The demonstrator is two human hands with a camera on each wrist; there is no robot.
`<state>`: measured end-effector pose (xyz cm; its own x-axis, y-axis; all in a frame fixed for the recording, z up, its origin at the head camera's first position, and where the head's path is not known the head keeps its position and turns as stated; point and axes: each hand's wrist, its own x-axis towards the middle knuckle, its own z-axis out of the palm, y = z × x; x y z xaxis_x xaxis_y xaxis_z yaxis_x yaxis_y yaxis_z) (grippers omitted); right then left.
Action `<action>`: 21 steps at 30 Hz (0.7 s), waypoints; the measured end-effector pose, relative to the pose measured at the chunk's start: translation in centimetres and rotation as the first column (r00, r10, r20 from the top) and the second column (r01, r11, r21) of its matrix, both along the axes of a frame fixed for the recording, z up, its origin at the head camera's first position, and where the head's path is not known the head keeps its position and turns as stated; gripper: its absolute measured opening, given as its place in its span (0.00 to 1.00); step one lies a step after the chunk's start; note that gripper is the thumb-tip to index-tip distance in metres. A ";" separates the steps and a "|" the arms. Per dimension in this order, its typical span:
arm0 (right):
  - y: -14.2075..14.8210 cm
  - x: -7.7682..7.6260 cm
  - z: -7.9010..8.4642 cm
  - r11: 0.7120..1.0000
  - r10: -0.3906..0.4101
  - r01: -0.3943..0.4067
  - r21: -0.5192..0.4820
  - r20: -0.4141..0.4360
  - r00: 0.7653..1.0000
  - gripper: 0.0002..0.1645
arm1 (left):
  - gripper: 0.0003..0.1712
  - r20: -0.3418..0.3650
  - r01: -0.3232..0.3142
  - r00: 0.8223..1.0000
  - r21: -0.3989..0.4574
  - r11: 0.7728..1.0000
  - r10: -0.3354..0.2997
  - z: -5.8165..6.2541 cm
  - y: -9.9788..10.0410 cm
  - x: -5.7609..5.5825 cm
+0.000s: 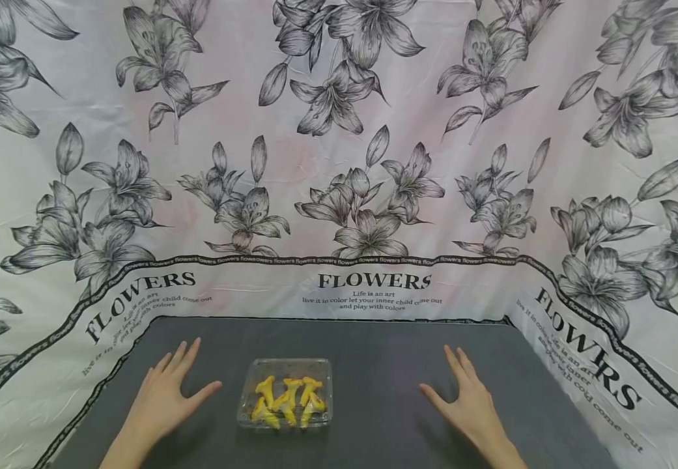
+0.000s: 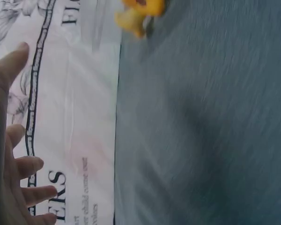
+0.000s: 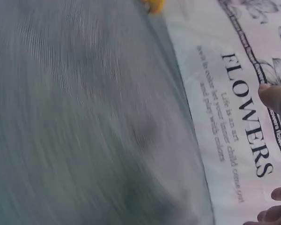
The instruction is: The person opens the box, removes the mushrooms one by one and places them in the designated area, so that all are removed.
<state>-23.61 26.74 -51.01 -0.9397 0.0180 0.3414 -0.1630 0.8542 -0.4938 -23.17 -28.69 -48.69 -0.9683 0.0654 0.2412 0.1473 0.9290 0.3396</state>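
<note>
A see-through plastic box [image 1: 293,361] sits on the dark grey table, left of centre in the head view. Inside it lie several yellow trumpet-shaped pieces [image 1: 288,398] with flared ends. My left hand [image 1: 163,398] hovers to the left of the box, fingers spread, thumb pointing towards it, holding nothing. On the other side, farther from the box, my right hand [image 1: 470,402] is likewise spread and holds nothing. At the top of the left wrist view, part of a yellow piece [image 2: 131,21] shows; a smaller bit of yellow [image 3: 154,4] appears in the right wrist view.
The grey tabletop [image 1: 380,365] extends between and around the hands. A white cloth [image 1: 374,228] printed with dark lilies and lettering hangs behind the table and along both sides. Its black-banded lower edge meets the table's back edge.
</note>
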 end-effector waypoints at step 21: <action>-10.9 0.0 -4.4 0.835 0.225 -0.244 -0.492 -0.099 0.969 0.46 | 0.52 0.182 -0.059 0.983 0.389 0.919 -0.014 -3.2 6.0 0.8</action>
<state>-23.62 15.88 -55.37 -0.9248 -0.0253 0.3797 -0.3531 0.4294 -0.8312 -22.41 -22.68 -51.90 -0.9975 -0.0214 0.0670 0.0312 0.7185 0.6948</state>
